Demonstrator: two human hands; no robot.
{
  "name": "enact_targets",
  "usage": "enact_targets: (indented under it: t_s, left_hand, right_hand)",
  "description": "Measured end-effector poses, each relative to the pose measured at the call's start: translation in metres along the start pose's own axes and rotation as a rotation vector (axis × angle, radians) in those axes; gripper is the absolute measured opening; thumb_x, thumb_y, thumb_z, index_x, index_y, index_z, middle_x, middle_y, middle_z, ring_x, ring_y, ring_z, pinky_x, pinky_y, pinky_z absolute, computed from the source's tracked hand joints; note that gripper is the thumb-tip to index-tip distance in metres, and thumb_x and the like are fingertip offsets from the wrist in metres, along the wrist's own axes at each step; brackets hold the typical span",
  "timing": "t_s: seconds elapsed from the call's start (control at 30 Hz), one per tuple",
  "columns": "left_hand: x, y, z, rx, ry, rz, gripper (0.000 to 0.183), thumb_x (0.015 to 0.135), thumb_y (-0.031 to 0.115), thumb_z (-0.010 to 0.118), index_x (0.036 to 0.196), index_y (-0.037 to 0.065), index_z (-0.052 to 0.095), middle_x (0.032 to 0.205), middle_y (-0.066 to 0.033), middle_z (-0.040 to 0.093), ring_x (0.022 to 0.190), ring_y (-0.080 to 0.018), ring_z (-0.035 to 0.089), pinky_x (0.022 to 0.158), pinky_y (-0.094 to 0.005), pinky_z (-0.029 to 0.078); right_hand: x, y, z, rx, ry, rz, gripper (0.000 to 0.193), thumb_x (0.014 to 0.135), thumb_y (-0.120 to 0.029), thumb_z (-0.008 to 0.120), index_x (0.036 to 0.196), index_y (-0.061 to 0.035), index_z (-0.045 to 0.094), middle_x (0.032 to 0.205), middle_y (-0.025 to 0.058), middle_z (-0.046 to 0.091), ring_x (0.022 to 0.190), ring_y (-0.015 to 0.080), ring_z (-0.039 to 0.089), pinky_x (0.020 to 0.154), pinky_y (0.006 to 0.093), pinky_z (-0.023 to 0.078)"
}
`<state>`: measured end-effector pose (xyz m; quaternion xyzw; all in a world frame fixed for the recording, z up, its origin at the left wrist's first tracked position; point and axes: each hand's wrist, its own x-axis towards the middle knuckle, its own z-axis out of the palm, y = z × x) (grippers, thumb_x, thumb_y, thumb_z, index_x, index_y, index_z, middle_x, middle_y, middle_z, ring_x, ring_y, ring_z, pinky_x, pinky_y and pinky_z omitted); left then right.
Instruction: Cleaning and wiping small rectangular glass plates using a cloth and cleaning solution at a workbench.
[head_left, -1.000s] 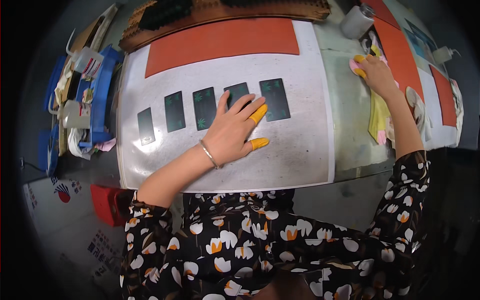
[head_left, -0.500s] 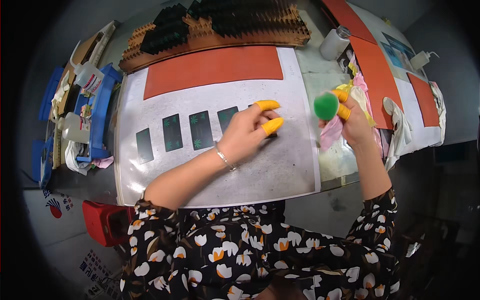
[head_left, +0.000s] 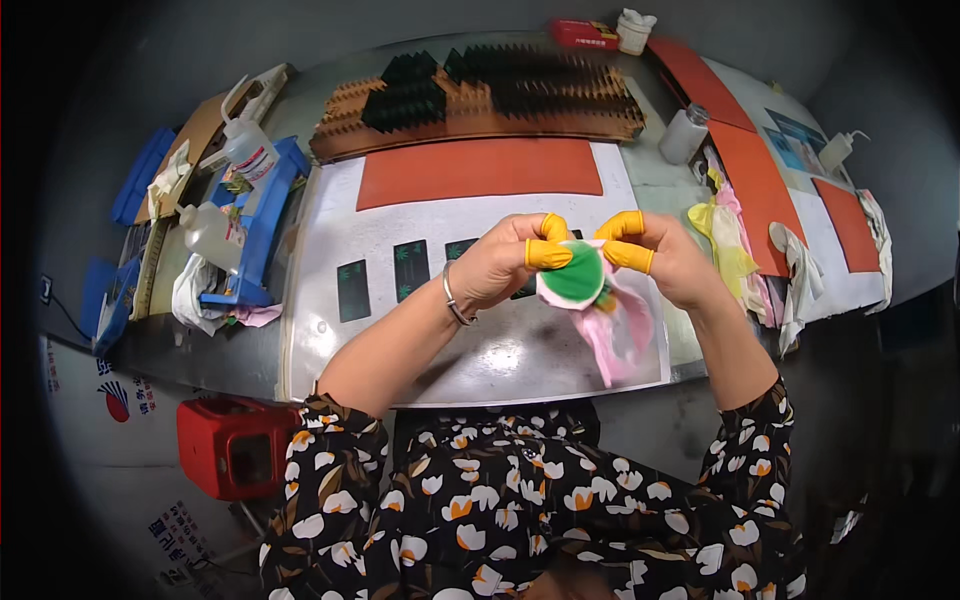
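Observation:
Above the white sheet (head_left: 480, 370), my left hand (head_left: 500, 262) and my right hand (head_left: 672, 262) meet at a round green pad (head_left: 575, 278) with a pale rim. My left thumb and finger pinch its upper left edge. On its right side, my right fingers pinch the edge where a pink cloth (head_left: 605, 340) gathers and hangs down. Yellow finger cots cover the thumb and forefinger of each hand. Behind my left arm, several thin dark panels with green patterns lie in a row, among them a left one (head_left: 353, 290) and another (head_left: 411, 268); my hands partly hide the others.
An orange mat (head_left: 480, 172) lies beyond the panels, before a brown toothed rack (head_left: 470, 125) holding dark panels. At left are a blue tray (head_left: 262, 255) and squeeze bottles (head_left: 250, 150). A grey bottle (head_left: 684, 135) and crumpled yellow cloth (head_left: 725, 240) are at right.
My left hand has left the right end of the panel row and taken hold of the pad. My right hand has brought the pad and cloth leftward. The whole view has shifted.

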<state>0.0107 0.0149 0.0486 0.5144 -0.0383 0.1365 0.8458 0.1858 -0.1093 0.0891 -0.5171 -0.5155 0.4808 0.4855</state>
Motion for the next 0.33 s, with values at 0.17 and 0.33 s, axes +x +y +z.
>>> enact_targets:
  t_s: [0.17, 0.33]
  left_hand:
    - [-0.019, 0.006, -0.009, 0.058, 0.149, -0.018, 0.012, 0.086, 0.017, 0.056, 0.082, 0.006, 0.053, 0.079, 0.0031, 0.055, 0.073, -0.0038, 0.051, 0.068, -0.0181, 0.041]
    - [-0.026, 0.011, -0.001, 0.160, 0.397, 0.007, 0.017, 0.087, 0.021, 0.057, 0.088, 0.005, 0.055, 0.081, 0.0020, 0.056, 0.073, -0.0033, 0.050, 0.066, -0.0146, 0.040]
  right_hand:
    - [0.012, -0.017, 0.024, 0.304, -0.042, 0.301, 0.018, 0.086, -0.019, 0.055, 0.090, -0.0023, 0.059, 0.077, 0.0026, 0.059, 0.063, 0.0077, 0.054, 0.058, 0.0239, 0.046]
    - [0.028, -0.006, 0.037, -0.058, 0.007, 0.191, 0.020, 0.086, -0.019, 0.057, 0.097, -0.0023, 0.060, 0.077, -0.0005, 0.059, 0.066, 0.0059, 0.051, 0.060, 0.0203, 0.042]
